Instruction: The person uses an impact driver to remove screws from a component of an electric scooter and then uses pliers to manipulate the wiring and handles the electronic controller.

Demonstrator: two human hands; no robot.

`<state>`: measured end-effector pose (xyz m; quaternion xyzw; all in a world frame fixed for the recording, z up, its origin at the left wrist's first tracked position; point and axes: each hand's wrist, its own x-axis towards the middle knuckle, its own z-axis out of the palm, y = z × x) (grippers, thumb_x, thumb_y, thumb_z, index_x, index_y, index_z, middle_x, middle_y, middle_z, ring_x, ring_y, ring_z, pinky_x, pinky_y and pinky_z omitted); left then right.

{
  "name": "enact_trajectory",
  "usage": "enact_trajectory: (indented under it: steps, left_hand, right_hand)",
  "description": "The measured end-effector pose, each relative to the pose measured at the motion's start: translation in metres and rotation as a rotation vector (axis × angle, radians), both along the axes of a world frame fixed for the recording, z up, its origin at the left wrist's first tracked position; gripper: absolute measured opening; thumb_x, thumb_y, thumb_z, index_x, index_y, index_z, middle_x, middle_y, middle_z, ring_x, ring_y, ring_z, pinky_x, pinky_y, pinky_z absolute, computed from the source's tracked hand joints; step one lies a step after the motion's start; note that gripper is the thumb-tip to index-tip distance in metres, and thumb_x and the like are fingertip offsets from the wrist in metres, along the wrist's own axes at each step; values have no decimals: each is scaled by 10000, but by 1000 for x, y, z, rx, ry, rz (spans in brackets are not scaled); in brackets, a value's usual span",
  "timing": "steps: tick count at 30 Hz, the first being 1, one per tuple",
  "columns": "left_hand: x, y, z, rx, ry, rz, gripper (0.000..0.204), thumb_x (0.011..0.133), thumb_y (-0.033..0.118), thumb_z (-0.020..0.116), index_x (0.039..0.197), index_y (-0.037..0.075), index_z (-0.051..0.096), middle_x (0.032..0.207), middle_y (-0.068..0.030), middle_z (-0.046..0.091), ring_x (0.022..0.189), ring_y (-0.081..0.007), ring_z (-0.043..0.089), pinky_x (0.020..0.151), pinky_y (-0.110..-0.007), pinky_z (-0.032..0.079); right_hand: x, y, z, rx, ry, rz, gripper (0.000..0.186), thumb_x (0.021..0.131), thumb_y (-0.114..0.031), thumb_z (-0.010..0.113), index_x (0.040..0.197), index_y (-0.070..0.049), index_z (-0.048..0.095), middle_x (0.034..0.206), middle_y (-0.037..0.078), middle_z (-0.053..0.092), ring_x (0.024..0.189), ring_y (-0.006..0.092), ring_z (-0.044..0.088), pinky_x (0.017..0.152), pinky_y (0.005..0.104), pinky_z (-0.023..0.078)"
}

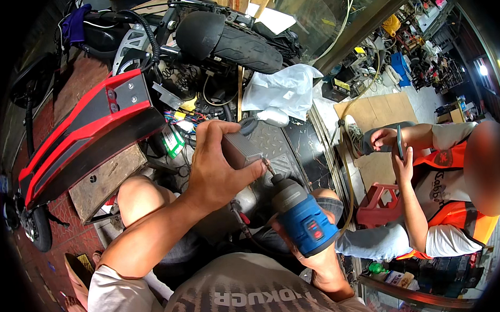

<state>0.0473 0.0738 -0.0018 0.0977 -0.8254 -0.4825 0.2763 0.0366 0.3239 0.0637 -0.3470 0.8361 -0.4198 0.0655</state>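
My left hand grips a small dark grey metal box with its fingers over the far side and its thumb along the near edge. In my right hand is a blue and grey cordless drill, pointing up and left. Its bit meets the box's right end beside my left thumb; whether it has entered the metal I cannot tell. Part of my right hand is hidden beneath the drill body. Below the box lies a metal plate with a raised tread pattern.
A red and black scooter deck rests on a wooden stool at left. Beyond are a black wheel, loose wires and a clear plastic bag. At right, a person in an orange vest holds a phone by a red stool.
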Motion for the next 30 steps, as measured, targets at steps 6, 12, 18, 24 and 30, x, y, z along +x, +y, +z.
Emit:
enact_trajectory:
  steps: [6,12,18,24,30]
  left_hand:
    - [-3,3,-3,-8,28,-13,785,760,315,981,1346,25,547,1329,-187,520,1258,-358,566,1089,-464,492]
    - [-3,2,-5,-49,28,-30,772,761,304,979,1333,23,543,1344,-208,495,1294,-394,534,1111,-486,477]
    - [-1,0,-2,-94,48,-36,754,748,282,979,1317,19,561,1333,-220,503,1304,-414,525,1114,-500,470]
    - [3,-1,-2,-99,65,-46,737,743,256,970,1319,25,573,1315,-228,522,1282,-425,543,1095,-509,477]
    - [3,-1,-2,-99,96,-33,703,747,259,971,1294,34,591,1297,-221,521,1251,-418,555,1071,-508,488]
  right_hand:
    - [8,-12,-1,-121,-39,-79,196,918,-96,923,978,-20,753,752,82,705,657,245,678,622,373,531]
    - [1,2,0,-5,57,12,441,848,-56,960,1227,-3,742,980,54,758,878,176,704,806,327,545]
    - [7,8,-15,-191,-303,-150,272,896,-23,931,1103,-19,756,981,68,761,842,179,724,738,325,576]
    - [12,6,-18,-305,-500,-188,400,905,58,884,1238,-11,673,1121,115,781,972,197,769,832,328,632]
    - [15,14,-37,-303,-422,-162,615,865,136,851,1364,-14,524,1100,138,784,866,188,776,754,328,652]
